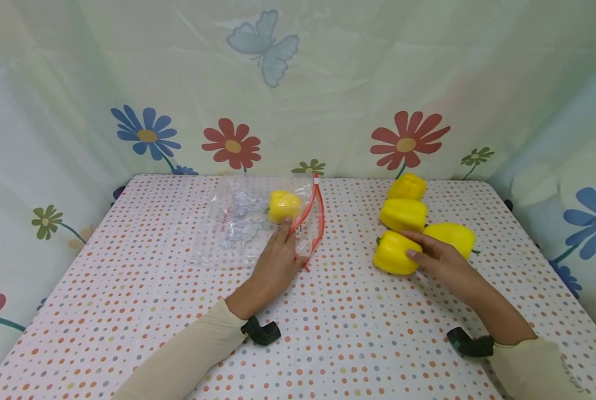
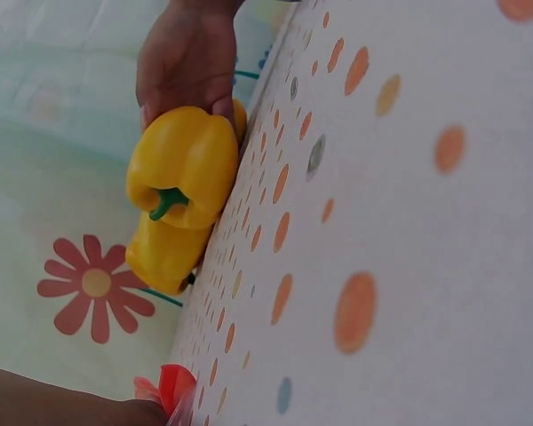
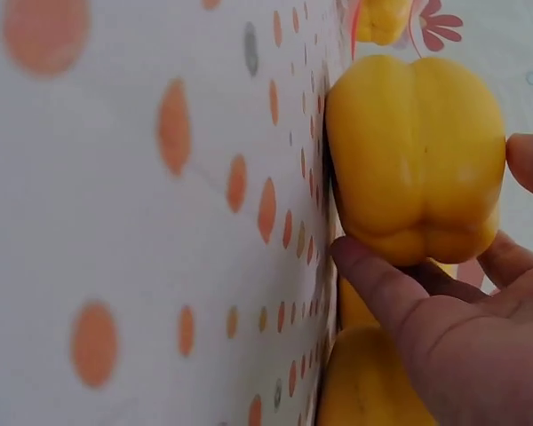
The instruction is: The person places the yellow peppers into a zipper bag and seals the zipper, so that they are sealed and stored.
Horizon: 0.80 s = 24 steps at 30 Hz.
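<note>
Right hand (image 1: 440, 261): grip closed round the nearest yellow pepper (image 1: 394, 254), thumb on one side, fingers on the other. Stem points away from the palm. Whether the pepper rests its full weight on the bench (image 1: 347, 333) or is slightly raised, cannot tell.

Left hand (image 1: 275, 258): on the red-edged mouth of a clear plastic bag (image 1: 210, 222), forefinger stretched toward the bagged pepper (image 1: 284, 205). Pinching the lip or only pressing it, cannot tell.

Bag lies flat on the left part of the bench, one pepper inside near the mouth, its stem turned left. Mouth faces right, its two red edges (image 1: 321, 216) parted.

Three more peppers crowd the held one: a middle pepper (image 1: 402, 214) just behind, a far pepper (image 1: 407, 186) beyond that, an outer pepper (image 1: 452, 236) to the right, partly behind the right hand.

On handling, as judged: smooth, rounded sides seem liable to slip, so thumb and fingers should bear evenly, without squeezing. Best raised straight up first, so the neighbours are not nudged into rolling. Left hand does well to steady the thin lip; a tug there could crease the mouth.
</note>
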Motion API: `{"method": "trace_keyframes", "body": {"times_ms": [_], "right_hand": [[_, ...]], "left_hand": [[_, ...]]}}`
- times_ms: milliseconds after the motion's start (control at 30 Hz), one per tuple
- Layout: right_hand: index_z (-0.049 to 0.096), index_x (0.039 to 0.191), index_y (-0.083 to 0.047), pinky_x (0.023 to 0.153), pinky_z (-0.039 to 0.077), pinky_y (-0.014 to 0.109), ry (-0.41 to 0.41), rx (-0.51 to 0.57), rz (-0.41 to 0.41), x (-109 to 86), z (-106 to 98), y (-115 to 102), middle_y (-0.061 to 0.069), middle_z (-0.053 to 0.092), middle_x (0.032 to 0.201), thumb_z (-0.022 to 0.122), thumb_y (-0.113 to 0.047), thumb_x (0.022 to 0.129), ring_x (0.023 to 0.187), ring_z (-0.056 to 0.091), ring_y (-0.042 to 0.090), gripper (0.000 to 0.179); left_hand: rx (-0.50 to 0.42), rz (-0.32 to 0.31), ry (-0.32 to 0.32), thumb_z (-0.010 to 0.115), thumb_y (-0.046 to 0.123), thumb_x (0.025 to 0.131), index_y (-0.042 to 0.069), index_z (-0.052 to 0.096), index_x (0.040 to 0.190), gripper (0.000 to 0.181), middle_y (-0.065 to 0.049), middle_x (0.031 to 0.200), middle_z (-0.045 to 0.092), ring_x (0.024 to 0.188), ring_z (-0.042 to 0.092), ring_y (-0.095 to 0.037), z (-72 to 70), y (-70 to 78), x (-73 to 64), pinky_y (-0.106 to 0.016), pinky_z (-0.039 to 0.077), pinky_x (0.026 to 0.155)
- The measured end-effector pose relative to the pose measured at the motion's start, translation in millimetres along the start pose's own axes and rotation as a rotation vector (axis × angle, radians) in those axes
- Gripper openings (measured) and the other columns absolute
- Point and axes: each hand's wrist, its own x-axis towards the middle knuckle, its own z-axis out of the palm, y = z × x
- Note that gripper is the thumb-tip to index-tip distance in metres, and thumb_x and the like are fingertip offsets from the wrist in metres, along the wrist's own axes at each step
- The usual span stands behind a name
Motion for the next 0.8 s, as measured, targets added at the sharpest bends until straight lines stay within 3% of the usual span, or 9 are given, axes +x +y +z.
{"method": "trace_keyframes", "body": {"times_ms": [100, 333, 633, 800], "right_hand": [[0.024, 0.154, -0.007, 0.104, 0.034, 0.058, -0.023, 0.029, 0.007, 0.8, -1.5, 1.7, 0.024, 0.028, 0.153, 0.050, -0.049, 0.099, 0.132, 0.036, 0.042, 0.075], [0.031, 0.152, -0.004, 0.102, 0.038, 0.056, 0.012, -0.002, 0.007, 4.2, -1.6, 5.7, 0.024, 0.035, 0.150, 0.052, -0.053, 0.096, 0.129, 0.040, 0.041, 0.077], [0.029, 0.153, -0.008, 0.102, 0.038, 0.054, 0.029, -0.022, 0.036, 10.5, -1.4, 2.3, 0.021, 0.032, 0.152, 0.051, -0.061, 0.093, 0.132, 0.038, 0.040, 0.083], [0.030, 0.153, -0.007, 0.101, 0.040, 0.050, 0.036, -0.010, -0.010, 15.5, 2.6, -6.2, 0.020, 0.033, 0.153, 0.051, -0.057, 0.095, 0.132, 0.040, 0.039, 0.079]], "left_hand": [[-0.010, 0.001, 0.002, 0.076, 0.020, 0.086, -0.013, 0.052, 0.131, 0.060, -0.023, 0.154, 0.027, 0.128, 0.044, -0.041, -0.3, 0.2, 0.0, -0.044, 0.038, 0.105], [-0.010, -0.006, -0.006, 0.077, 0.022, 0.086, -0.012, 0.052, 0.131, 0.062, -0.022, 0.154, 0.027, 0.128, 0.045, -0.043, -0.7, 0.3, -0.2, -0.045, 0.039, 0.103], [-0.005, -0.005, 0.004, 0.077, 0.020, 0.085, -0.013, 0.052, 0.131, 0.061, -0.023, 0.154, 0.028, 0.126, 0.046, -0.042, -0.3, 0.1, 0.1, -0.045, 0.039, 0.103], [0.008, 0.002, 0.011, 0.077, 0.021, 0.086, -0.012, 0.052, 0.130, 0.061, -0.023, 0.154, 0.028, 0.126, 0.047, -0.042, -0.6, 0.1, 0.1, -0.044, 0.040, 0.103]]}}
